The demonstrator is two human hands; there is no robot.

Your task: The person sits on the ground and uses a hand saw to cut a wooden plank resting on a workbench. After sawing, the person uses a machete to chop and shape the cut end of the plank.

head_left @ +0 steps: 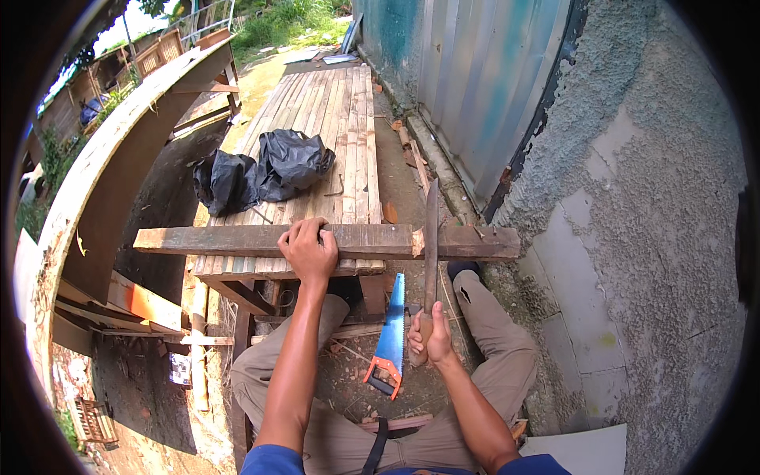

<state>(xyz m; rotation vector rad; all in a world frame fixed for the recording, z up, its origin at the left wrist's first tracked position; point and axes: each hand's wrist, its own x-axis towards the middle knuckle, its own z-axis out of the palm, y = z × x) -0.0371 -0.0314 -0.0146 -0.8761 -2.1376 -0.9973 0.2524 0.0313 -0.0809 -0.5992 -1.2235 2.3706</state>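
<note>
A long, weathered wooden beam (370, 241) lies crosswise over the near end of a slatted bench, its right part jutting past the bench edge. My left hand (307, 249) grips it near the middle, fingers curled over the top. In my right hand (430, 336) is a machete (431, 237), held by its wooden handle with the long dark blade pointing away from me. The blade crosses the beam beside a pale, chipped notch (417, 242); whether it touches the wood I cannot tell. Below, between my legs, a handsaw (389, 336) with blue blade and orange-black handle rests on the ground.
Black plastic bags (293, 162) sit on the slatted bench (348, 111), near a bent nail-like piece (338, 188). A rough wall (633, 237) and a corrugated metal door (483, 87) stand close on the right. A curved wooden panel structure (119, 158) rises on the left.
</note>
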